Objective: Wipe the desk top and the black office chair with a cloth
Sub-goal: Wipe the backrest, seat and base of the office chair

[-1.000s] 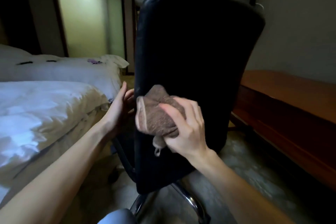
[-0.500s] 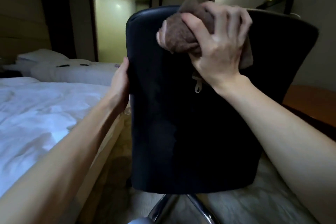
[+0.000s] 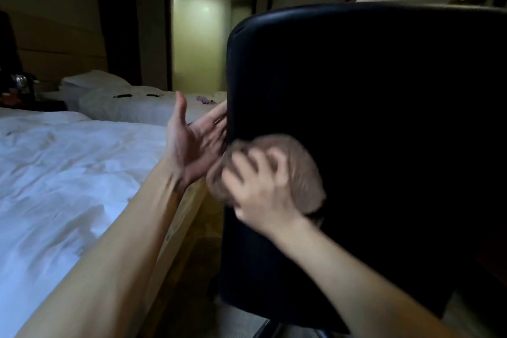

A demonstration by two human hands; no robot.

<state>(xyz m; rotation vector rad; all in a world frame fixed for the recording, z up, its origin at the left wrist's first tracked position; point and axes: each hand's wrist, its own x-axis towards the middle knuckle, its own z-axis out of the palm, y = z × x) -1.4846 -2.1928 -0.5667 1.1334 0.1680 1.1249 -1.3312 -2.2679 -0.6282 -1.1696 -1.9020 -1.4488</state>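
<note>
The back of the black office chair (image 3: 384,132) fills the right half of the head view. My right hand (image 3: 260,192) grips a bunched brown cloth (image 3: 301,170) and presses it against the backrest near its left edge, about halfway up; both are blurred. My left hand (image 3: 192,143) is spread, palm up, thumb raised, with its straight fingertips touching the chair's left edge. The desk is not in view.
A bed with white bedding (image 3: 68,178) and a wooden side rail (image 3: 178,228) lies close on the left. A second bed (image 3: 137,104) stands beyond it. The chair's metal base (image 3: 274,329) shows at the bottom. A dim hallway (image 3: 200,35) lies ahead.
My right hand has brought the cloth down from the chair's top edge to mid-height by the left edge. My left hand has loosened from the chair's side and spread its fingers.
</note>
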